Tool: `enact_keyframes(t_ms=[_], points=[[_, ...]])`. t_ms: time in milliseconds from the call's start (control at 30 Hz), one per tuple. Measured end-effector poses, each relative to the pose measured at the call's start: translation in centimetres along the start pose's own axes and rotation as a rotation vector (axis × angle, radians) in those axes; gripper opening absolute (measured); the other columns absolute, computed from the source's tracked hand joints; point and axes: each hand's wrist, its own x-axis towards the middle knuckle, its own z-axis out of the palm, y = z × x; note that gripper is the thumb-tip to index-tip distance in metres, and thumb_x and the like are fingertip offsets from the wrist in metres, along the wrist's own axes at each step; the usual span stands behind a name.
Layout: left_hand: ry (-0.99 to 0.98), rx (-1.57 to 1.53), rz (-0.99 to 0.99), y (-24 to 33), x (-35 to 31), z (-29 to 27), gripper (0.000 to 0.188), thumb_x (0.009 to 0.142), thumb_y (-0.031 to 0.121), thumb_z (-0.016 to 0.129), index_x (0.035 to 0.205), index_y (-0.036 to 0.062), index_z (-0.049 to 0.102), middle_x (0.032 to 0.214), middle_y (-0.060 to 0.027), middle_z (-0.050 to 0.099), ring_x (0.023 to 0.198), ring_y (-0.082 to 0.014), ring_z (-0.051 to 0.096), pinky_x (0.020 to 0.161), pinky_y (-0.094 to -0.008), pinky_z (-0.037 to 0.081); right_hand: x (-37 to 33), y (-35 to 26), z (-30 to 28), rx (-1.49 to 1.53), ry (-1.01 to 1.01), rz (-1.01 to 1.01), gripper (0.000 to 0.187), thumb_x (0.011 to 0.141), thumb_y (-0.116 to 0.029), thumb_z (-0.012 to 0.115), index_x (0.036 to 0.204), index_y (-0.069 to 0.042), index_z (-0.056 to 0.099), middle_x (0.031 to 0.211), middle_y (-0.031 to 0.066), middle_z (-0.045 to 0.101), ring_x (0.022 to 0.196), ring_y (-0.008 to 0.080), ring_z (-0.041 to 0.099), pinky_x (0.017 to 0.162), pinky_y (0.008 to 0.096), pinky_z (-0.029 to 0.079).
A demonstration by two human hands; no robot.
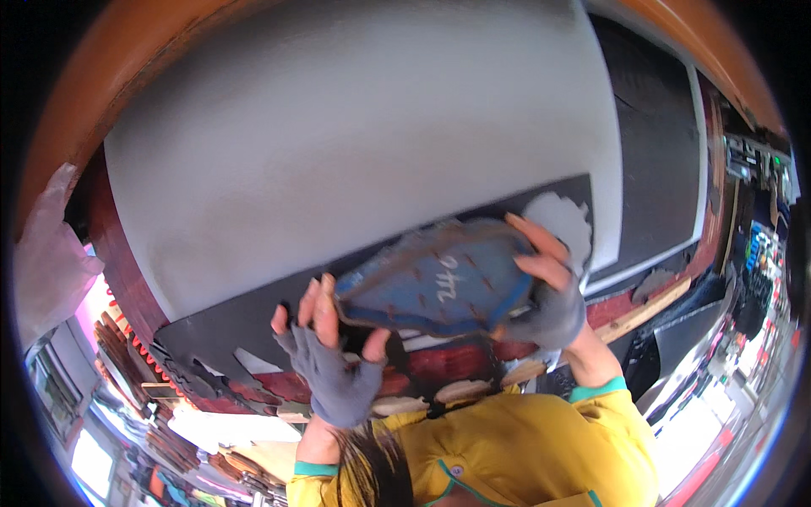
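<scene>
A blue, leaf-shaped cutting die with a raised metal rim and pale handwritten marks is tilted above the black sheet. My right hand, in a grey fingerless glove, grips its right end, fingers over the top edge and thumb side below. Beside the die's pointed left end is my left hand, gloved the same way. Its fingers are spread, the fingertips close to the rim; whether they touch it I cannot tell. Under the die, part of the black sheet is hidden.
A large grey-white board covers most of the work surface. Farther right lies another dark sheet. A pale scalloped scrap sits behind my right hand. An orange machine frame arches around the board. Wooden-looking pieces are stacked at lower left.
</scene>
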Motion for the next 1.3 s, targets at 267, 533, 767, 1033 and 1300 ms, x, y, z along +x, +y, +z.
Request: enact_keyframes(t_ms=[267,533,767,1033,1300], points=[[0.206,-0.210,-0.051,0.3,-0.5,1.3,0.068,0.078,0.020,0.076,0.138,0.0045,0.048,0.137,-0.0109,0.055,0.125,-0.0271,0.048,0.116,-0.0422,0.017,0.7,-1.9,0.0,0.174,0.147,0.014,0.126,0.055,-0.029,0.094,0.151,-0.001,0.018,0.150,0.0214,0.034,0.140,0.0336,0.036,0.115,0.0414,0.029],[0.239,-0.312,-0.060,-1.4,-0.7,2.2,0.068,0.082,0.003,0.074,0.142,0.0015,0.043,0.133,-0.0084,0.049,0.121,-0.0192,0.047,0.107,-0.0316,0.033,-6.8,-0.5,-0.8,0.181,0.428,0.050,0.118,0.059,-0.025,0.093,0.151,-0.002,0.022,0.144,0.0224,0.041,0.132,0.0332,0.046,0.111,0.0426,0.034],[0.261,-0.242,-0.050,-1.8,-0.6,2.4,0.069,0.079,0.012,0.078,0.140,0.0055,0.046,0.127,-0.0110,0.052,0.120,-0.0250,0.046,0.107,-0.0354,0.034,-5.3,-1.5,2.5,0.025,0.426,-0.021,0.111,0.065,-0.032,0.090,0.148,0.001,0.025,0.139,0.0241,0.047,0.126,0.0345,0.052,0.107,0.0427,0.040],[0.231,-0.131,0.006,-0.9,-0.1,1.7,0.068,0.075,0.018,0.076,0.137,0.0068,0.049,0.123,-0.0147,0.055,0.116,-0.0322,0.047,0.106,-0.0402,0.033,-0.2,-1.4,4.6,-0.429,0.364,-0.114,0.111,0.062,-0.030,0.089,0.149,-0.001,0.025,0.141,0.0228,0.044,0.132,0.0369,0.043,0.109,0.0413,0.037],[0.230,-0.005,0.104,-0.8,0.3,1.5,0.070,0.080,0.021,0.074,0.141,0.0047,0.044,0.127,-0.0174,0.053,0.120,-0.0353,0.043,0.107,-0.0423,0.031,0.0,-0.9,5.2,-0.225,0.408,-0.039,0.099,0.060,-0.015,0.091,0.144,-0.004,0.038,0.137,0.0154,0.050,0.123,0.0296,0.053,0.103,0.0372,0.044]])
